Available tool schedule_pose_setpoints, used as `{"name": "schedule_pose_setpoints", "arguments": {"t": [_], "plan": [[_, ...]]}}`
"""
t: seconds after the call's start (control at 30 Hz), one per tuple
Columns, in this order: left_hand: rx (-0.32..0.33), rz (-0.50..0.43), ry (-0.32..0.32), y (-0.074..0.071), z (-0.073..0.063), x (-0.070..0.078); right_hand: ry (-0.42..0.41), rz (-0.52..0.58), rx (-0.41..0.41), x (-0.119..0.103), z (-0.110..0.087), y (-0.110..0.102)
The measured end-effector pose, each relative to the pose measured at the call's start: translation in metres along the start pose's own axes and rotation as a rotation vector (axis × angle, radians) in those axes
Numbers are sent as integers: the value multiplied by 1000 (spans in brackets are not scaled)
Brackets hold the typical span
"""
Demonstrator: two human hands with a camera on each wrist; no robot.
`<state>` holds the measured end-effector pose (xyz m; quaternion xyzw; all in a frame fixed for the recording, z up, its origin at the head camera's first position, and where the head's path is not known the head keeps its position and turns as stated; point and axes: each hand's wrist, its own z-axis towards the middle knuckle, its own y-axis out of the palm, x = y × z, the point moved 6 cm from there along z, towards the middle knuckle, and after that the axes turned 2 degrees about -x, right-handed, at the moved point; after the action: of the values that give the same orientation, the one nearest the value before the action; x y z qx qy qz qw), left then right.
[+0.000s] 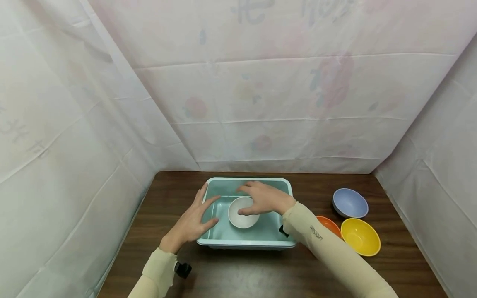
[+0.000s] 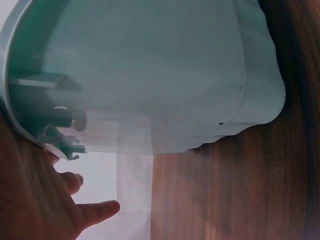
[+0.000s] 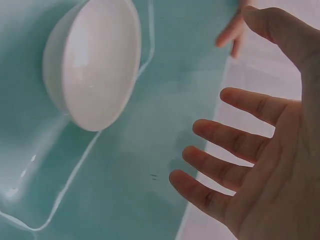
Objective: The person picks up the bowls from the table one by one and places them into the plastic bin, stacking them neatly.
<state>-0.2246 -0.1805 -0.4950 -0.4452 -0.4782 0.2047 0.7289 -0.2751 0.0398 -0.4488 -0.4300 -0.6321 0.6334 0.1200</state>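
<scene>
A white bowl (image 1: 240,221) stands upright inside a light green rectangular basin (image 1: 246,243). Over the bowl, my right hand (image 1: 266,198) hovers with thumb and fingers apart. In the right wrist view, a gap separates the right hand (image 3: 265,155) from the white bowl (image 3: 102,65), and nothing is held. At the basin's left side is my left hand (image 1: 191,222), its fingers spread along the rim. The left wrist view has the left hand (image 2: 40,195) beside the rim and the basin's outer wall (image 2: 160,70); whether it touches the rim I cannot tell.
To the right of the basin, a blue bowl (image 1: 350,203), a yellow bowl (image 1: 360,236) and an orange bowl (image 1: 328,225) stand on the dark wooden table (image 1: 149,244). My right sleeve partly covers the orange one. Pale printed cloth (image 1: 261,99) hangs behind and along both sides.
</scene>
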Motion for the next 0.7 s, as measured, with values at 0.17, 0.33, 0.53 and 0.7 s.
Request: {"name": "schedule_pose_setpoints", "arguments": {"t": [0.17,0.33,0.53,0.7], "plan": [[6,-14,12,0,-1,-1,-23,7,60,-6,-15,-9],[22,-33,59,0,-1,0,-34,5,123,-6,-27,-17],[20,-24,74,1,0,0,-6,55,211,4,-45,-25],[19,-20,77,3,1,-1,41,98,273,16,-59,-29]]}}
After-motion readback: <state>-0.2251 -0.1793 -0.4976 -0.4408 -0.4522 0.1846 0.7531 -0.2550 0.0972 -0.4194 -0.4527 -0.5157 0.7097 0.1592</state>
